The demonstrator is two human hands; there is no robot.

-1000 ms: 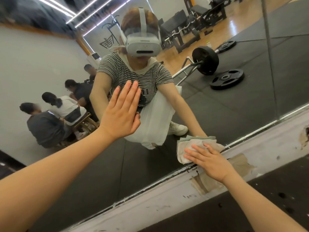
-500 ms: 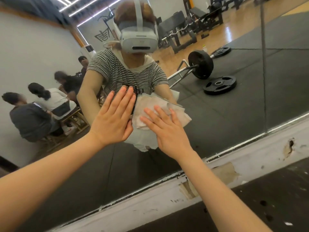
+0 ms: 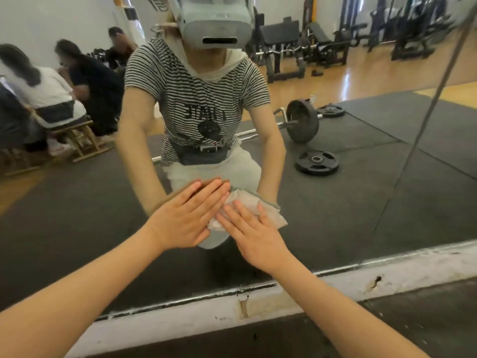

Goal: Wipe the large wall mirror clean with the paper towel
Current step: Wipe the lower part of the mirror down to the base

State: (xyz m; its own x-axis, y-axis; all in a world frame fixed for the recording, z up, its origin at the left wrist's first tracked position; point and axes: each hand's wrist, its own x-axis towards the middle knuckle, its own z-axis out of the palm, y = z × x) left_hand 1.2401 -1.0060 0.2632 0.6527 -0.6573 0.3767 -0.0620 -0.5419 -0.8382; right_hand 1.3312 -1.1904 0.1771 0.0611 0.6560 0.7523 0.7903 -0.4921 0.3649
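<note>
The large wall mirror [image 3: 361,192] fills most of the view and reflects a gym. My right hand [image 3: 254,235] lies flat with straight fingers on a crumpled off-white paper towel [image 3: 271,211], pressing it against the lower glass. My left hand [image 3: 189,215] is flat on the mirror just left of the towel, fingers straight and together, its fingertips next to the towel's upper left edge. Much of the towel is hidden under my right hand.
A white, chipped base strip [image 3: 387,270] runs below the mirror's bottom edge, with dark floor matting [image 3: 413,319] in front. The reflection shows a barbell and weight plates, gym machines, seated people at the left, and my own headset and striped shirt.
Both hands have dropped lower on the glass, and the view has come closer to the mirror. The right hand with the towel now sits close beside the left hand.
</note>
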